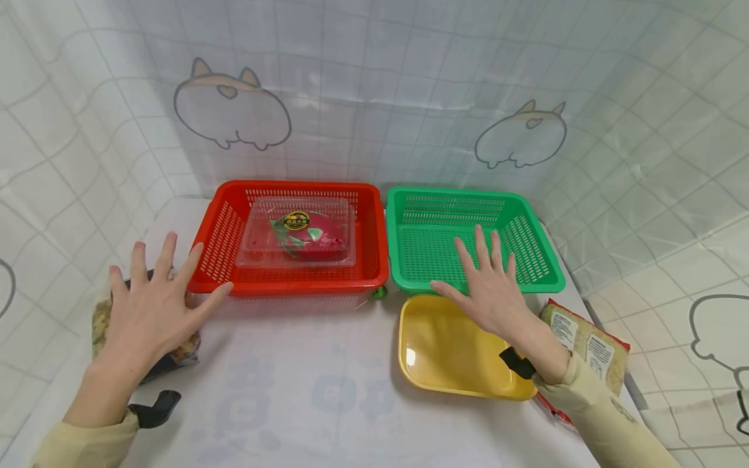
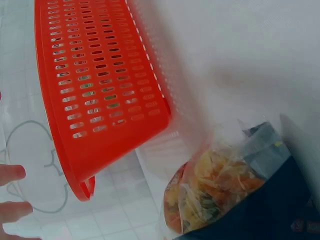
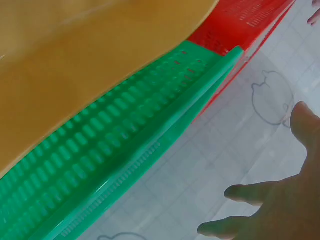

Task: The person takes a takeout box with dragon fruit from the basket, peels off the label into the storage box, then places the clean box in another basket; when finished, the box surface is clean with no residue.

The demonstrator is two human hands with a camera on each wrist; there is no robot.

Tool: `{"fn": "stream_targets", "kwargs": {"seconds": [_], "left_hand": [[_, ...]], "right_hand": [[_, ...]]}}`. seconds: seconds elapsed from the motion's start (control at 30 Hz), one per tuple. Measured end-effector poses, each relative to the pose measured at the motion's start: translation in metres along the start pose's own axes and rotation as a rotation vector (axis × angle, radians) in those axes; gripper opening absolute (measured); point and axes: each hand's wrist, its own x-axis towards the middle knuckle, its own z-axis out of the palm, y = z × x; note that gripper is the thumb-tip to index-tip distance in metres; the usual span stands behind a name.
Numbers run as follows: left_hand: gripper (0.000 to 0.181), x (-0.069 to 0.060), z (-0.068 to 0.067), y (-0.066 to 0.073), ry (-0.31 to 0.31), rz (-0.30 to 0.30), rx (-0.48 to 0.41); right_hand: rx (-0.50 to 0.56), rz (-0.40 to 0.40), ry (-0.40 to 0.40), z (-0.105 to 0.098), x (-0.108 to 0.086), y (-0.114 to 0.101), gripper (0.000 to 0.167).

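Fingers spread and straight, the left hand (image 1: 149, 315) hovers over a dark bag of colourful food (image 1: 170, 357) at the left, beside the red basket (image 1: 287, 288). The basket holds a clear lidded box (image 1: 251, 240) with a pink and green dragon-fruit-like item (image 1: 324, 235) inside. The right hand (image 1: 497, 296), also spread, is above the yellow tub (image 1: 450, 357) and the front edge of the green basket (image 1: 447, 247). Neither hand holds anything. In the left wrist view, the bag (image 2: 215, 187) lies near the red basket (image 2: 100, 100); fingertips show at the left edge.
A red-edged bag of grain-like food (image 1: 614, 354) with white labels lies at the right, partly under the right forearm. A small green shiny thing (image 1: 380, 292) sits between the baskets at their front. Patterned white sheets (image 1: 374, 97) surround the table at the back and sides.
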Motion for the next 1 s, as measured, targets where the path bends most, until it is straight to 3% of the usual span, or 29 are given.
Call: {"fn": "stream_targets", "kwargs": {"seconds": [0.2, 0.37, 0.7, 1.0], "left_hand": [[0.085, 0.002, -0.005, 0.003, -0.002, 0.015, -0.121], [0.079, 0.012, -0.010, 0.007, -0.048, 0.001, -0.232], [0.070, 0.041, -0.015, 0.008, -0.179, -0.054, -0.417], [0.080, 0.077, -0.016, 0.011, -0.308, -0.107, -0.478]], "right_hand": [[0.140, -0.020, -0.092, -0.007, 0.009, -0.016, 0.090], [0.227, -0.043, -0.131, -0.011, 0.018, -0.033, 0.087], [0.441, -0.098, -0.155, -0.008, 0.051, -0.066, 0.072], [0.701, -0.081, -0.232, -0.001, 0.083, -0.095, 0.052]]}}
